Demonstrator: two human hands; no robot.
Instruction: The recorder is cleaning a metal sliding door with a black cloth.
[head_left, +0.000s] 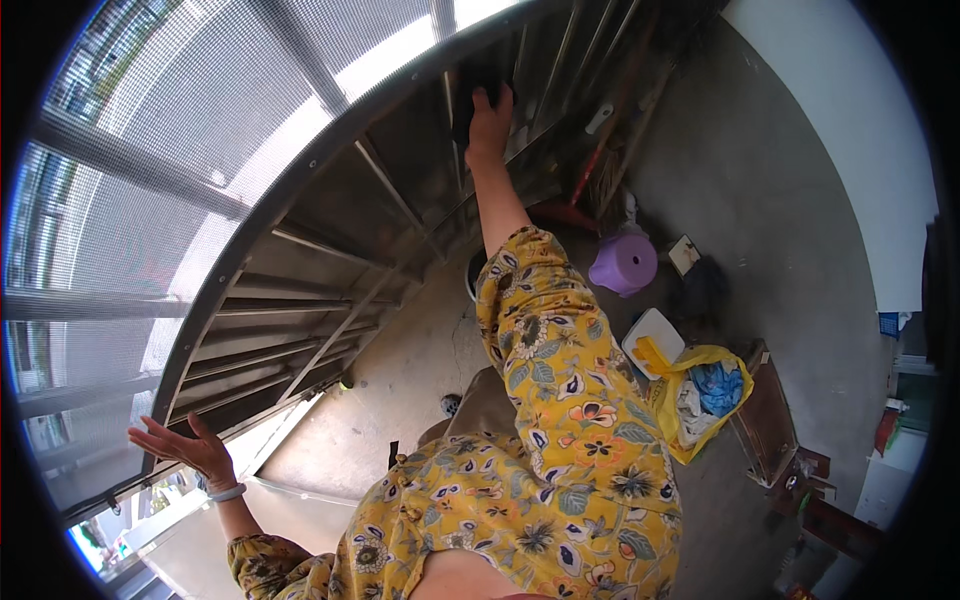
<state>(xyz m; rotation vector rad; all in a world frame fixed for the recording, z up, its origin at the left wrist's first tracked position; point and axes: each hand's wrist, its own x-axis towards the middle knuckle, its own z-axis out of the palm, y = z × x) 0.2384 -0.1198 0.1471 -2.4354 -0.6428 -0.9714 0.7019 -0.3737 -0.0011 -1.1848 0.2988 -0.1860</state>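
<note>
My right hand is stretched far forward, its fingers closed around a dark object that could be a cloth or a pad. That object lies against the dark lower panel of a metal-framed mesh screen, between its vertical bars. Off to the left, my left hand has its fingers spread and holds nothing. It is beside the curved-looking metal rail; whether it touches the rail is unclear. Above the rail, wire mesh lets bright daylight through. A pale bracelet circles my left wrist.
To my right stand a purple plastic stool, a white container and a yellow plastic bag with crumpled blue and white contents. A brown wooden piece is beside the bag. A broom leans in the far corner by the wall.
</note>
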